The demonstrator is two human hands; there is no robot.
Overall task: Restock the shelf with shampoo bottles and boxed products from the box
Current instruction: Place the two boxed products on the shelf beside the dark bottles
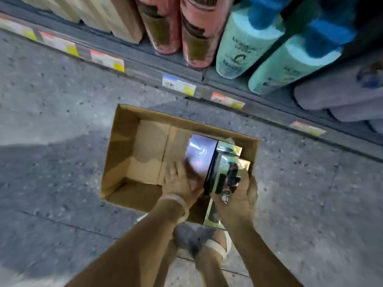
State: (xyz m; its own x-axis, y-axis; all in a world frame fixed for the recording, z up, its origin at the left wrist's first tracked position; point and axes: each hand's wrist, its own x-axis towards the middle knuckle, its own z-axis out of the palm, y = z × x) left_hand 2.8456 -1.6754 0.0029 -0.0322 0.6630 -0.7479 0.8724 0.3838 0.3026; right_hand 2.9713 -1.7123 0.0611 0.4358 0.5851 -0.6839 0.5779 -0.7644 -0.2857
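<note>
An open cardboard box (116,150) sits on the floor below the shelf (145,56). Its left half shows bare bottom; glossy boxed products fill the right side. My left hand (178,181) rests on a dark purple product box (199,152). Around the near end of a dark and green product box (223,170) my right hand (242,195) is closed, over the cardboard box's right side. Another green box (213,216) lies beneath my right wrist. The shelf holds teal shampoo bottles (240,50), pink bottles (196,36) and tan boxes (116,19).
Price labels (178,84) run along the shelf's front edge. Grey bottles (339,94) lie at the shelf's right end. Speckled grey floor surrounds the cardboard box. My sandalled foot (205,243) stands just behind it.
</note>
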